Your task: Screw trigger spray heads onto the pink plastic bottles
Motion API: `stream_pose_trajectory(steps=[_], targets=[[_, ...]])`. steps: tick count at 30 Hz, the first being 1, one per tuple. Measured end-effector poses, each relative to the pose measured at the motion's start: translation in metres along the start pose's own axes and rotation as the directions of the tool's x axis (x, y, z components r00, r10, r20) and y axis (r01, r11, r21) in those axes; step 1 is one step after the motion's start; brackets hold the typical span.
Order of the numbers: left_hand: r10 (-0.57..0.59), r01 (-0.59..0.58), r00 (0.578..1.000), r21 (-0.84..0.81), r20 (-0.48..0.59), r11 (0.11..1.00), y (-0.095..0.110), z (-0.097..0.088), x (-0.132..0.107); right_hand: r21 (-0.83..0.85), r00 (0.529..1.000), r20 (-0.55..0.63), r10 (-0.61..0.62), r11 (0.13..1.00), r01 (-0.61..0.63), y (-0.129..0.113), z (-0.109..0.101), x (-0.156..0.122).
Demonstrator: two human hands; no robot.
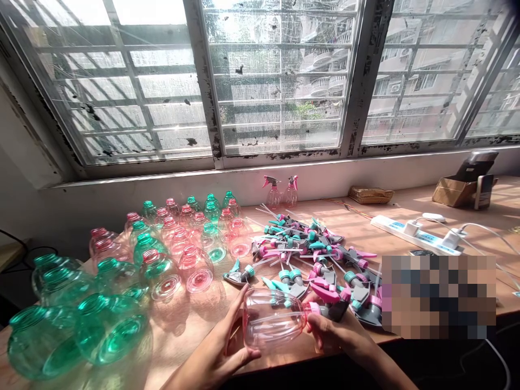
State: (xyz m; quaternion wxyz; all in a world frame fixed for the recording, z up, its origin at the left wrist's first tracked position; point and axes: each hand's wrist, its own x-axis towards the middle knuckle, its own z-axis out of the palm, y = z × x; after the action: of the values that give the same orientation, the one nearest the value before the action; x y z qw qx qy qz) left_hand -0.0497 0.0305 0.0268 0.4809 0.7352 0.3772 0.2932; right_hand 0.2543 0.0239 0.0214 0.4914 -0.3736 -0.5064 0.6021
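Observation:
A clear pink plastic bottle [271,320] lies on its side near the table's front edge. My left hand [221,346] wraps round its base end. My right hand [335,331] is closed on the pink and grey spray trigger head [331,304] sitting at the bottle's neck. Just behind my hands lies a heap of pink, teal and grey trigger heads [312,254] with thin dip tubes sticking out.
Many empty pink and green bottles [162,254] lie tipped over across the left of the wooden table [195,319]. Two finished spray bottles [281,190] stand by the window sill. A white power strip [414,234], cables, a small basket [370,194] and a cardboard box [455,190] sit at the right.

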Motion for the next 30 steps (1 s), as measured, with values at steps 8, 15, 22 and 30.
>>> stream_pose_trajectory(steps=[8, 15, 22, 30], targets=[[-0.031, 0.031, 0.999, -0.014, 0.017, 0.999, 0.002, 0.001, 0.0, -0.06, 0.999, 0.016, 0.036, 0.998, -0.035, -0.002, 0.0, -0.001], [-0.004, 0.003, 0.999, 0.01, 0.051, 1.0, 0.002, -0.002, 0.0, -0.021, 0.999, 0.0, 0.045, 0.999, -0.045, -0.001, 0.002, 0.0], [-0.024, 0.026, 0.999, -0.053, 0.028, 0.998, 0.009, -0.001, -0.001, -0.037, 0.998, -0.002, 0.063, 0.997, -0.063, 0.0, 0.001, 0.0], [-0.071, 0.072, 0.996, -0.015, 0.052, 0.997, 0.016, -0.001, -0.001, -0.034, 0.997, 0.016, 0.069, 0.997, -0.069, 0.003, -0.003, 0.0]])
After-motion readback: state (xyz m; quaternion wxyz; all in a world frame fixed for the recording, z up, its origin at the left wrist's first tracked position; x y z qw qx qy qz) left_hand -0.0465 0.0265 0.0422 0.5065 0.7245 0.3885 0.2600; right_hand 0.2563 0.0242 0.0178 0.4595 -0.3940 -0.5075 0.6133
